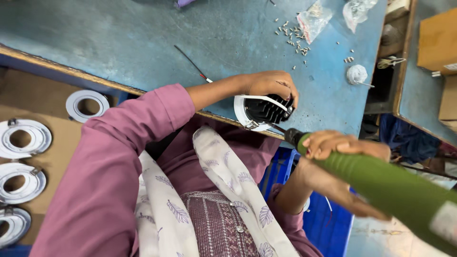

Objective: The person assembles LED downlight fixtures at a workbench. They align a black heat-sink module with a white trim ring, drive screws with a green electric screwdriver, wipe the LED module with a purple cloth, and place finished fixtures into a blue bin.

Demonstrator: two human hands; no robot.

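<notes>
A round light fitting (259, 110) with a white rim and black finned back lies at the near edge of the blue worktable (143, 43). My left hand (272, 84) rests on top of it and grips it. My right hand (340, 145) holds a green electric screwdriver (381, 183) whose black tip points at the fitting's side, close to a metal spring clip.
Loose small screws (293, 35) and clear plastic bags (314, 19) lie at the table's far side, with a white round part (357, 74) to the right. Several white ring frames (21, 138) sit on cardboard at the left. A blue crate (333, 223) stands below.
</notes>
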